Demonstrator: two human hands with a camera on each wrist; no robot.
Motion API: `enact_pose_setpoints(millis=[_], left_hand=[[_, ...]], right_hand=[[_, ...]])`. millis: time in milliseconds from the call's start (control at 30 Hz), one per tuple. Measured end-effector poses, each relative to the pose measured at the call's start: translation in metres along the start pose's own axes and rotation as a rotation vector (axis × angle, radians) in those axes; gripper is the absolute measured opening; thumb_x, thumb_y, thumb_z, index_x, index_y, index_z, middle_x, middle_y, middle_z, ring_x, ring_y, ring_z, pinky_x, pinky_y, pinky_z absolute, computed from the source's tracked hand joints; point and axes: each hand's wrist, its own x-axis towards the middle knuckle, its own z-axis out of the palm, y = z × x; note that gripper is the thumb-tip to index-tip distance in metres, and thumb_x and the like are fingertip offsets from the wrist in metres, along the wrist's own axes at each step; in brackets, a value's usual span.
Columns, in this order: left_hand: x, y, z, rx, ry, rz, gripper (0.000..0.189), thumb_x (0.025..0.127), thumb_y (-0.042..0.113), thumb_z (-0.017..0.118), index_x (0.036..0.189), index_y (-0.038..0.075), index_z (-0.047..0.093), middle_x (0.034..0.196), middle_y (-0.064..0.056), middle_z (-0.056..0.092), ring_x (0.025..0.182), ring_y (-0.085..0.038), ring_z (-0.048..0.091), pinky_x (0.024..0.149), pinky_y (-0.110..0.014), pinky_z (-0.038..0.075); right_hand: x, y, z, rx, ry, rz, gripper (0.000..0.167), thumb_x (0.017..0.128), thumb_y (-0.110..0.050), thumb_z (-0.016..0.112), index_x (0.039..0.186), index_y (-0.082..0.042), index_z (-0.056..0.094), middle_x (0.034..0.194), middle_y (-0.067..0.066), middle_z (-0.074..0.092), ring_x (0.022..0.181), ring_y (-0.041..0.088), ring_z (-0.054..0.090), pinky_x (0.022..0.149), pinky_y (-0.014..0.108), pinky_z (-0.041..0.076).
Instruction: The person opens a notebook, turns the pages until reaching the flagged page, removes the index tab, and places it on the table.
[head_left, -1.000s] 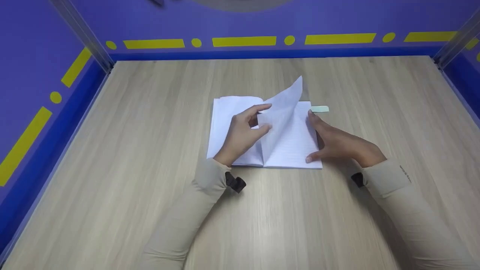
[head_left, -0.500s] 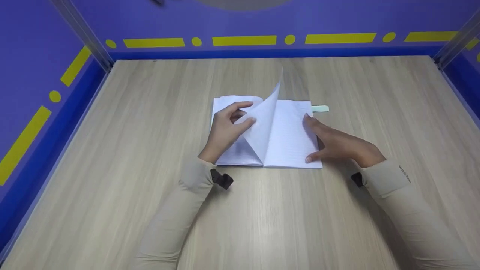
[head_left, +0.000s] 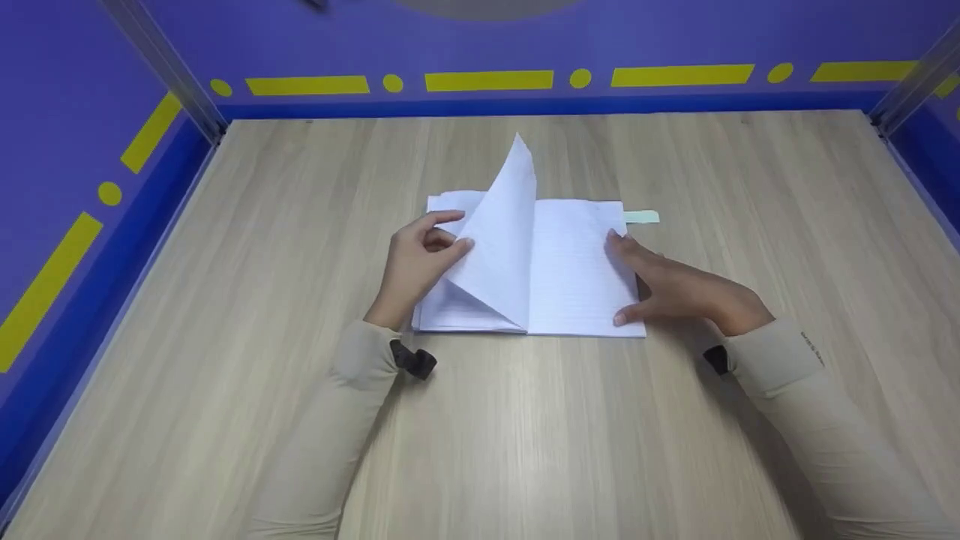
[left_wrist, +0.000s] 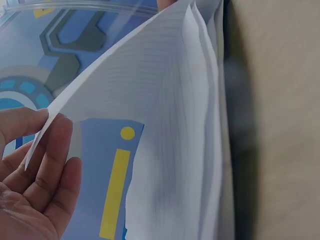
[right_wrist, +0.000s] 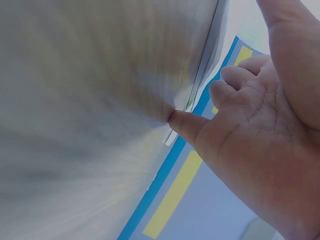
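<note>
A lined notebook (head_left: 574, 277) lies spread on the table, its white pages facing up. My left hand (head_left: 416, 259) pinches the outer edge of a single page (head_left: 499, 232) between thumb and fingers. That page stands raised and curved over the left half, its far corner pointing up. In the left wrist view the thumb (left_wrist: 25, 122) and fingertips meet on the page's edge. At the notebook's right edge rests my right hand (head_left: 679, 289), thumb and a fingertip spread apart on the right-hand page. One finger (right_wrist: 185, 125) reaches down beside the notebook's edge in the right wrist view.
A pale green tab (head_left: 641, 217) sticks out from the notebook's right side. The wood-grain table (head_left: 300, 225) is bordered at the back and left by blue panels (head_left: 480, 45) with yellow markings. Metal posts (head_left: 165, 67) stand at the rear corners.
My left hand has moved left with the pinched page, swinging it from over the right half to over the left half. The right hand has stayed at the notebook's right edge.
</note>
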Motion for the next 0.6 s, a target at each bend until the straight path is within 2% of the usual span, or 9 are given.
enact_pose_setpoints(millis=[133,267,400,600], left_hand=[[-0.001,-0.005,-0.005,-0.007,-0.005,-0.048,0.045,0.081,0.005,0.074,0.124,0.007,0.063,0.086,-0.007,0.068,0.079,-0.013,0.063,0.074,-0.019,0.051],[-0.001,-0.009,-0.010,0.040,-0.013,-0.029,0.050,0.080,0.000,0.072,0.129,0.006,0.060,0.094,-0.008,0.065,0.084,-0.014,0.061,0.079,-0.021,0.051],[-0.002,-0.014,-0.016,0.080,-0.046,-0.028,0.055,0.081,0.000,0.072,0.133,0.009,0.056,0.099,-0.008,0.061,0.084,-0.015,0.059,0.078,-0.021,0.050],[-0.002,-0.020,-0.028,0.136,-0.123,-0.123,0.060,0.082,0.003,0.071,0.137,0.013,0.052,0.101,-0.007,0.059,0.085,-0.016,0.059,0.072,-0.020,0.050]], right_hand=[[0.000,0.000,0.000,-0.002,-0.002,0.012,0.117,0.078,-0.046,0.075,0.154,-0.011,-0.006,0.162,0.013,-0.009,0.150,0.029,-0.006,0.120,0.053,0.008],[0.000,0.001,0.000,-0.002,-0.003,0.027,0.117,0.077,-0.046,0.075,0.154,-0.012,-0.006,0.162,0.012,-0.008,0.150,0.029,-0.005,0.120,0.053,0.008],[0.000,0.000,0.000,-0.003,-0.003,0.034,0.116,0.077,-0.046,0.076,0.155,-0.013,-0.005,0.162,0.011,-0.007,0.150,0.029,-0.005,0.120,0.053,0.009],[-0.001,-0.001,-0.001,0.008,-0.009,0.032,0.114,0.079,-0.044,0.075,0.155,-0.013,-0.004,0.162,0.011,-0.006,0.150,0.029,-0.005,0.119,0.054,0.008]])
